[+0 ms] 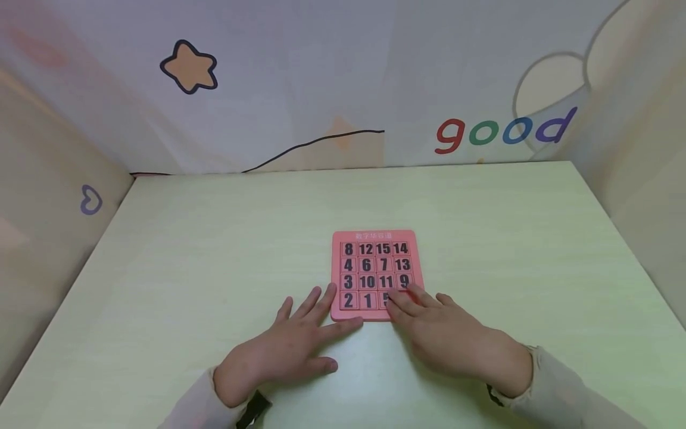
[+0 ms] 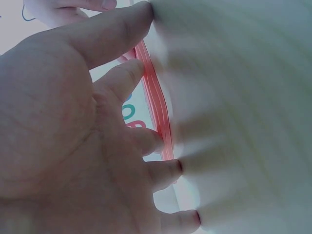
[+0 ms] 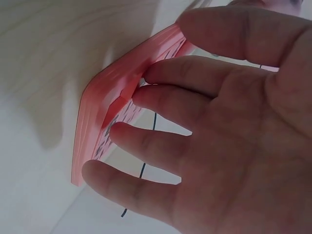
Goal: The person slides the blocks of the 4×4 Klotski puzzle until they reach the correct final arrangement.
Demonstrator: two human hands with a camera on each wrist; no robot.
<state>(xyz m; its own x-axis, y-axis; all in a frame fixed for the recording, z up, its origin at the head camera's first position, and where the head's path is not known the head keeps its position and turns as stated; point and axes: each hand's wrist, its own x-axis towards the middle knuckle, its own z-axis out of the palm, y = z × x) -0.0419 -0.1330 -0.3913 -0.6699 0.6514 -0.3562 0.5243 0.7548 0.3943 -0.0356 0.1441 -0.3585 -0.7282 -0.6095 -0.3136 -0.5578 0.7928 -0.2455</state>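
Observation:
A pink sliding number puzzle (image 1: 367, 236) lies flat on the table, its tiles printed with black numbers. My left hand (image 1: 284, 351) is spread, its fingers straight, with fingertips at the puzzle's left and near edges. In the left wrist view the fingers (image 2: 122, 80) stand along the pink frame (image 2: 157, 100). Over the lower right corner lies my right hand (image 1: 450, 336), fingertips on the tiles and partly covering the one marked 5. That corner of the board is hidden in the head view. The right wrist view shows extended fingers (image 3: 151, 141) beside the frame (image 3: 92, 112).
The pale green table (image 1: 214, 238) stretches out on both sides of the puzzle. A printed fabric wall (image 1: 300, 77) with a star and the word "good" rises behind it. Further walls stand at left (image 1: 53, 238) and right (image 1: 648, 179).

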